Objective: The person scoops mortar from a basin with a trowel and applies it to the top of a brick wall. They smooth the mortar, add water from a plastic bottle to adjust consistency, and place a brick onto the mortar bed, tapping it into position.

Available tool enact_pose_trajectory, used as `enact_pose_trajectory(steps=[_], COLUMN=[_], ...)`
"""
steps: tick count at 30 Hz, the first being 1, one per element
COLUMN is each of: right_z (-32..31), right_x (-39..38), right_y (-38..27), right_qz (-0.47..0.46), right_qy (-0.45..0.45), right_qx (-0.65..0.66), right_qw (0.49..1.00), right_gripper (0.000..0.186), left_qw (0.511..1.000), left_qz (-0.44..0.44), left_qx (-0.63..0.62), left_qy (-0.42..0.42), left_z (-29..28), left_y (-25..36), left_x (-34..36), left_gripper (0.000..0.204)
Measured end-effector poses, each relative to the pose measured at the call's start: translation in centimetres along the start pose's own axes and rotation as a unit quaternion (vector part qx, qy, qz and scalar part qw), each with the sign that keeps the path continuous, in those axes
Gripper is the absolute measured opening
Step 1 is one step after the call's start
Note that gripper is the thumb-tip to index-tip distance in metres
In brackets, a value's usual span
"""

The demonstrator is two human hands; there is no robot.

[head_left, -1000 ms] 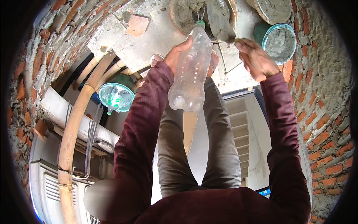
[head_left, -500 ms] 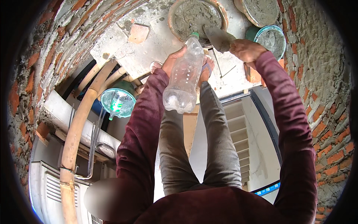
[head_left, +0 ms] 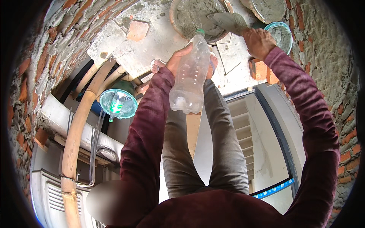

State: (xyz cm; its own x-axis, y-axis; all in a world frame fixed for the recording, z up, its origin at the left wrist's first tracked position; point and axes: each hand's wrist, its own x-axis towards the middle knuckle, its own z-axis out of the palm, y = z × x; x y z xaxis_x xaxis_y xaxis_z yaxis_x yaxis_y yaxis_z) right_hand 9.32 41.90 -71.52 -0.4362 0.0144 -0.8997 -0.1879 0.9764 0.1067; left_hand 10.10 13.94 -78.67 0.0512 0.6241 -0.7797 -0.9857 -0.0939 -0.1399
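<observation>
My left hand (head_left: pixel 178 57) is wrapped round a large clear plastic bottle (head_left: pixel 189 78) with a green neck. The bottle is tilted, its neck toward the rim of a round basin (head_left: pixel 174 23) of wet grey mortar (head_left: pixel 195 17). In my right hand (head_left: pixel 259 42) is a trowel, gripped at its handle, which my fingers hide. The trowel's mortar-smeared blade (head_left: pixel 230 22) reaches over the right side of the basin. Whether liquid leaves the bottle, I cannot tell.
A second mortar container (head_left: pixel 268 8) and a teal bucket (head_left: pixel 280 36) stand at the far right beside loose bricks (head_left: pixel 259 70). Another teal bucket (head_left: pixel 119 102) holds a bottle at left, near a bamboo pole (head_left: pixel 78 129). Rough brick walls close in; the platform (head_left: pixel 152 45) edge drops away below my feet.
My right hand has moved right and slightly away with the trowel, its blade lifting toward the basin's right rim. The bottle has shifted slightly right in my left hand's grip.
</observation>
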Motion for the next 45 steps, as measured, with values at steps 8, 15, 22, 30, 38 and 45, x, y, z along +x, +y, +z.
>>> enact_pose_trajectory(steps=[8,15,22,30,38,45], right_z=[8.4,8.2,5.6,5.3,1.7,1.6], right_x=[12.7,10.0,1.0,6.0,5.5,6.8], right_y=[-3.3,2.1,3.4,-2.5,-1.6,-4.9], right_qz=[-0.193,-0.184,-0.105,0.034,-0.085,-0.277], right_qy=[0.009,-0.282,-0.235,-0.069,-0.077,0.035], right_qx=[0.289,0.914,0.887,0.514,0.006,-0.188], right_qw=[0.938,0.224,0.383,0.854,0.993,0.942], right_gripper=[0.029,0.043,0.044,0.035,0.03,0.029], left_qw=[0.999,0.989,0.914,0.922,0.883,0.882], left_qz=[-0.04,-0.012,0.036,0.109,0.135,0.146], left_qx=[0.004,0.131,0.399,0.355,0.426,0.439], left_qy=[0.02,0.074,0.069,0.112,0.142,0.095], left_z=[0.2,0.2,-1.8,-1.8,-2.6,-0.9], left_y=[0.7,0.6,0.2,-1.1,-2.1,-2.2], left_x=[0.8,0.2,2.2,1.3,-1.7,-2.8], left_gripper=[0.038,0.049,0.063,0.062,0.062,0.062])
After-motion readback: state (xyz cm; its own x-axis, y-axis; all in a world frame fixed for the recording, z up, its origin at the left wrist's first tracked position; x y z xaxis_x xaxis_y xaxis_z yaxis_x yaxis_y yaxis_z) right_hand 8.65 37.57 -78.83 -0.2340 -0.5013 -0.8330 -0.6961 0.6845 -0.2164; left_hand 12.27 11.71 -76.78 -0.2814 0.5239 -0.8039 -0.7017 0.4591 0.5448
